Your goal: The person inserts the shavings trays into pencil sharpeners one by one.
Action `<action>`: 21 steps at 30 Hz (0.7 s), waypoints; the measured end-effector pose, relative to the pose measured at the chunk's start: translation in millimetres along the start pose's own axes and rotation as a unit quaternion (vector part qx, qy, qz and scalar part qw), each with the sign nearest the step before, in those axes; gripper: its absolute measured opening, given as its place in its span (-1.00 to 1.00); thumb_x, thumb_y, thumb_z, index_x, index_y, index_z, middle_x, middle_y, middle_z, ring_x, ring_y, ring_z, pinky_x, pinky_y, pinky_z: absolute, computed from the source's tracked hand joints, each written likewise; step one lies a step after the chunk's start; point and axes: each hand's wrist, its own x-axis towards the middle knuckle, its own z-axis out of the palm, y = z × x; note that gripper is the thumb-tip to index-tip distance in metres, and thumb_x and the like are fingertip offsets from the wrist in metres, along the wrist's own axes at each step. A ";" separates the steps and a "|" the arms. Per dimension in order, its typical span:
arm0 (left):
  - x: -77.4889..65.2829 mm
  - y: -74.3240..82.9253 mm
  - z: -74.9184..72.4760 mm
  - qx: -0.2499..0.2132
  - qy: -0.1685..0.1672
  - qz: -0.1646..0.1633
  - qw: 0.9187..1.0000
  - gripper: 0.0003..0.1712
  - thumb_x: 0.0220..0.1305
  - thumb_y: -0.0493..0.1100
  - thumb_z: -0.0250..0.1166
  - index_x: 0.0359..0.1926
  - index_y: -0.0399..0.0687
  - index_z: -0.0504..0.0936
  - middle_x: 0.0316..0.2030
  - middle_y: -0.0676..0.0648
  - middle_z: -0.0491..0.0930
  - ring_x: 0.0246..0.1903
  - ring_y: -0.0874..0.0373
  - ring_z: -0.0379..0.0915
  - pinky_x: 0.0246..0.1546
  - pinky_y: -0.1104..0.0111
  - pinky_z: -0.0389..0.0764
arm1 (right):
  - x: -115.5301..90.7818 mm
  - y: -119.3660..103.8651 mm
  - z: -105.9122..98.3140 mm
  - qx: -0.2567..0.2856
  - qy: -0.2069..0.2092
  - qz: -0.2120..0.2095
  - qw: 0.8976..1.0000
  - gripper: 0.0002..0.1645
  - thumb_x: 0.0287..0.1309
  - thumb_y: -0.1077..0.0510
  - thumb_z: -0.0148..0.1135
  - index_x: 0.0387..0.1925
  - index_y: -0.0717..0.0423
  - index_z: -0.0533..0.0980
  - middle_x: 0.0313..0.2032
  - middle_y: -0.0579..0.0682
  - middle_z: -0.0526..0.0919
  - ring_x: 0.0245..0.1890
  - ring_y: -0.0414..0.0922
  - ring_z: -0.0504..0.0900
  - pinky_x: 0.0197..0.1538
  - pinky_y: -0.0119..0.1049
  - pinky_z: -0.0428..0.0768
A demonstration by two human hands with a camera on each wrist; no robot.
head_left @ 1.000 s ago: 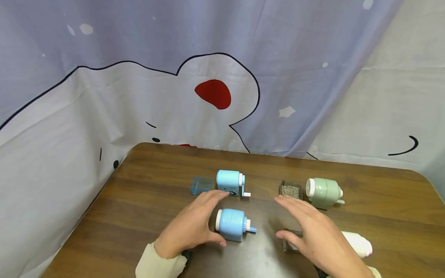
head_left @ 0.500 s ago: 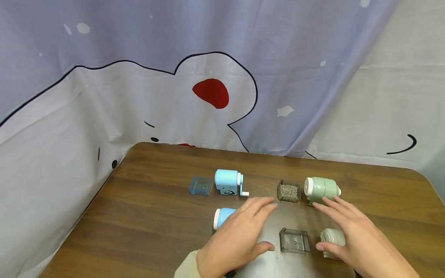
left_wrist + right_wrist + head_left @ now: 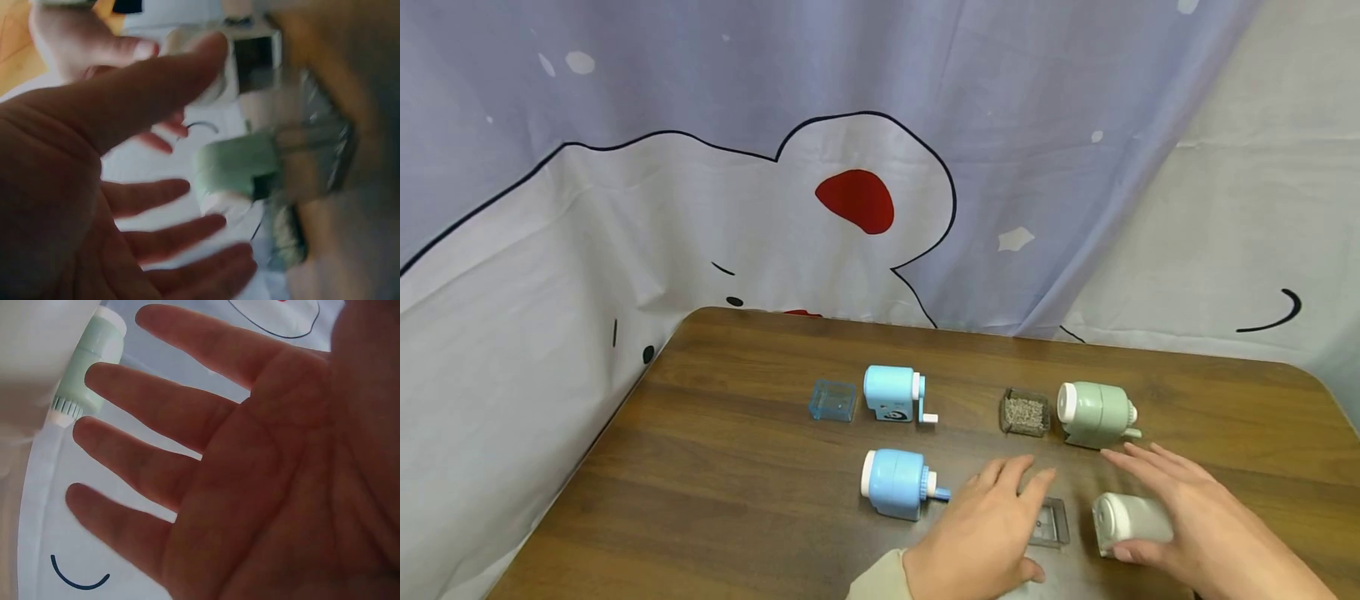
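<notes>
My right hand (image 3: 1213, 529) spreads around the white crank pencil sharpener (image 3: 1138, 518), its thumb overlapping the near side in the head view. In the right wrist view the fingers (image 3: 162, 387) are straight and apart. My left hand (image 3: 977, 537) hovers with loosely bent fingers at the grey see-through shavings drawer (image 3: 1054, 525), hiding its left part. The left wrist view, blurred, shows that palm facing the drawer (image 3: 312, 150), with nothing held. A blue crank sharpener (image 3: 895, 483) lies left of my left hand, its crank tip close to that hand.
Behind my right hand is a green sharpener (image 3: 1093, 414), beside a drawer full of shavings (image 3: 1025, 415). Farther left at the back stand a light-blue sharpener (image 3: 889, 392) and a blue see-through drawer (image 3: 832, 402). A printed curtain (image 3: 700, 208) hangs behind the wooden table (image 3: 700, 475).
Both hands have moved right. The left passed from the blue sharpener to the grey drawer; the right went from over that drawer to the white sharpener. The objects stay put.
</notes>
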 end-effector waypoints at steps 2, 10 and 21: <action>1.8 4.2 7.5 0.009 -0.018 -0.020 1.000 0.14 -0.20 0.33 0.42 0.38 0.07 0.15 0.29 -0.06 0.20 0.20 0.05 0.20 0.10 0.31 0.40 | -1.4 2.5 -0.1 -0.003 -0.004 0.001 1.000 0.04 -0.52 -0.14 0.55 0.14 0.15 0.44 0.09 0.22 0.50 0.10 0.28 0.36 -0.03 0.21 0.38; 5.2 13.1 28.2 0.019 -0.052 -0.090 0.994 0.30 -0.29 0.32 0.47 0.42 -0.07 0.06 0.30 -0.11 0.20 0.21 0.02 0.21 0.14 0.28 0.37 | -6.5 8.6 1.6 -0.007 -0.001 -0.012 1.000 0.02 -0.58 -0.05 0.57 0.12 0.14 0.46 0.07 0.14 0.54 0.07 0.28 0.39 -0.03 0.19 0.39; 5.9 13.7 37.9 0.054 -0.035 -0.102 0.993 0.17 -0.30 0.31 0.49 0.31 -0.08 0.22 0.15 -0.02 0.37 0.06 0.14 0.33 0.01 0.36 0.45 | -6.6 4.7 -1.3 -0.010 -0.050 0.028 0.998 -0.01 -0.51 -0.03 0.57 0.14 0.11 0.45 0.11 0.32 0.47 0.01 0.27 0.46 -0.08 0.18 0.46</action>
